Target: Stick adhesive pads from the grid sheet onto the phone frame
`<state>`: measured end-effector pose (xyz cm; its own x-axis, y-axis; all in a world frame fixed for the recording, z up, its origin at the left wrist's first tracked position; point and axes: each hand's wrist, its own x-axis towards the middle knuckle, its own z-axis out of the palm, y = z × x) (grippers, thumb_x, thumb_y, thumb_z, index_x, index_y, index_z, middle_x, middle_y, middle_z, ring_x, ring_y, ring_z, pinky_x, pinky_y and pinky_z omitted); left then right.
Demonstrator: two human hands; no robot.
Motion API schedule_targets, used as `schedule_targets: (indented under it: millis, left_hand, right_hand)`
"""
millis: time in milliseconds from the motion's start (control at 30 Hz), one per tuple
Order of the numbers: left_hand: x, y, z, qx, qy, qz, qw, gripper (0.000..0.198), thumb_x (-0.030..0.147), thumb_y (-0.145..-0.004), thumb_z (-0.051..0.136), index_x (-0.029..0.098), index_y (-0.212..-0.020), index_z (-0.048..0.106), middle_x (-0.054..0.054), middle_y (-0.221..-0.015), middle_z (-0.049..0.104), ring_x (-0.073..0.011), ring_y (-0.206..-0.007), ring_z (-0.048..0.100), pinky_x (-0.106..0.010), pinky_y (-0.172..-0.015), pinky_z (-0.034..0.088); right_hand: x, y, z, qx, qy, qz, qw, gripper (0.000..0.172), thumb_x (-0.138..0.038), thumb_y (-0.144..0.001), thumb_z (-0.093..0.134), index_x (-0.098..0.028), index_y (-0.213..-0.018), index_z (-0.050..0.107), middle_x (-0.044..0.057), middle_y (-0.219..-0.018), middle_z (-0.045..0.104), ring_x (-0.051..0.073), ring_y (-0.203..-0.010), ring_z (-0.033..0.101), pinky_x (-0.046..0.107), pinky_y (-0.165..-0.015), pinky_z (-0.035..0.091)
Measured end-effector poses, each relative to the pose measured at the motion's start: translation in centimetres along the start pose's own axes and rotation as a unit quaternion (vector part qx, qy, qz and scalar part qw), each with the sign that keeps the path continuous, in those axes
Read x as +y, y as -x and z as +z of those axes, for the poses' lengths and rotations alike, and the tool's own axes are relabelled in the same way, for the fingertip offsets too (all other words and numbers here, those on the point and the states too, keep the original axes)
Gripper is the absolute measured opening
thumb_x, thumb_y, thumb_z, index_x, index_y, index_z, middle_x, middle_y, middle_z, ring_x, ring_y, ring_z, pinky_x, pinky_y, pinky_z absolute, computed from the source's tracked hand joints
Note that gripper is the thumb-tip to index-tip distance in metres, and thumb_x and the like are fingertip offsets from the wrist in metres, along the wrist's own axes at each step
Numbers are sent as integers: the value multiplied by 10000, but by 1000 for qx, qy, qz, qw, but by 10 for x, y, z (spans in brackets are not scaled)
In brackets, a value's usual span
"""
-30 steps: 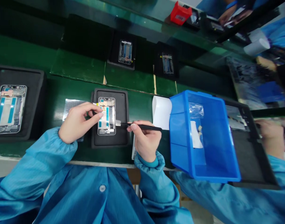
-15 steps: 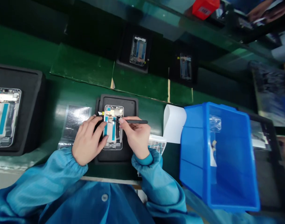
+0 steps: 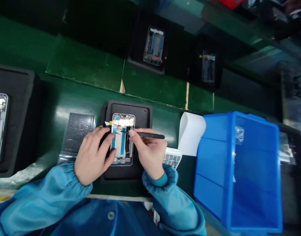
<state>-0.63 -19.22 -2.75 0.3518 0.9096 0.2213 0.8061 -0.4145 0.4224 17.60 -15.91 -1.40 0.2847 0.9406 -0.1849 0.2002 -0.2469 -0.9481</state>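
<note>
An opened phone point(image 3: 119, 144) with bare circuitry and blue strips lies on a black foam tray point(image 3: 142, 118). My left hand point(image 3: 95, 154) rests along the phone's left edge, its fingers apart and the fingertips touching the frame. Black tweezers point(image 3: 150, 134) are pinched in my right hand point(image 3: 150, 150), which is over the phone's right side. Their tip reaches a small silvery flap point(image 3: 118, 130) just below the circuit board; whether it grips the flap I cannot tell. A yellow tab point(image 3: 110, 123) sticks out at the phone's upper left.
To the right stands a blue bin point(image 3: 214, 164) beside a curled white sheet point(image 3: 191, 134) and a white basket point(image 3: 173, 155). A dark ribbed film point(image 3: 78, 127) lies left of the tray. More opened phones sit on foam trays at far left point(image 3: 17, 114) and at the back point(image 3: 154, 46).
The whole view has shifted, so the bench things sit differently in frame. Both hands stay at the phone, with the tweezers' tip still near the silvery flap.
</note>
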Motion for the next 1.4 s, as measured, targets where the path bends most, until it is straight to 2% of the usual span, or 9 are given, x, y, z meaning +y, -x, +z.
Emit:
schedule_targets:
  millis: [1400]
  left_hand:
    - [0, 0, 0, -6, 2, -1, 1000, 380, 229, -924, 617, 112, -1282, 571, -200, -1337, 575, -384, -1286, 539, -528, -1027, 498]
  right_hand:
    - [1, 0, 0, -1, 14, -1, 1000, 143, -326, -796, 819, -208, -851, 760, 24, -765, 785, 176, -655, 745, 286, -594, 605]
